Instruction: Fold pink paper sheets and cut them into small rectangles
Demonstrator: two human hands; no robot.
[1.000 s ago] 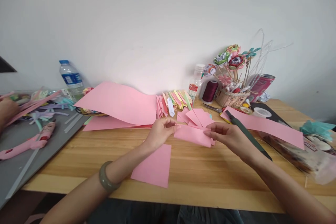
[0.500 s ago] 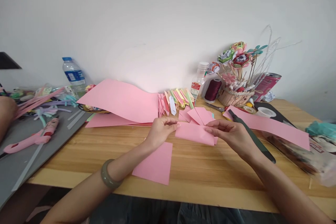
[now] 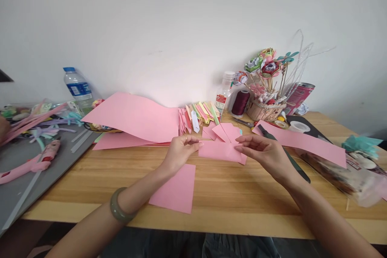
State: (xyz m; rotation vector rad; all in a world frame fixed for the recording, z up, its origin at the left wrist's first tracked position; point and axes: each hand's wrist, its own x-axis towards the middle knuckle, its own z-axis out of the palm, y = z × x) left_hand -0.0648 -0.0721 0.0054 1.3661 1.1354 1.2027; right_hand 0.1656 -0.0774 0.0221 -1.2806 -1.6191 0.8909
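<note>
Between my hands, above the wooden table (image 3: 242, 205), is a folded piece of pink paper (image 3: 220, 152). My left hand (image 3: 180, 152) pinches its left end between thumb and fingers. My right hand (image 3: 262, 154) pinches the right end the same way. A flat pink paper square (image 3: 178, 188) lies on the table just below my left hand, partly covered by the wrist. Several small pink paper pieces (image 3: 226, 131) lie right behind the held paper. A dark green pen-like tool (image 3: 298, 165) rests partly under my right hand and forearm.
Large pink sheets (image 3: 136, 117) lie back left, beside bundled paper strips (image 3: 202, 113). A pink glue gun (image 3: 39, 161) rests on a grey mat (image 3: 60, 173). Scissors (image 3: 242, 122), a thread spool (image 3: 240, 103) and a flower basket (image 3: 266, 111) stand back right. Part of another person shows at the left edge.
The view has shifted slightly right, so things appear farther left. Both hands still pinch the paper; its front edge now sits a little higher and more level.
</note>
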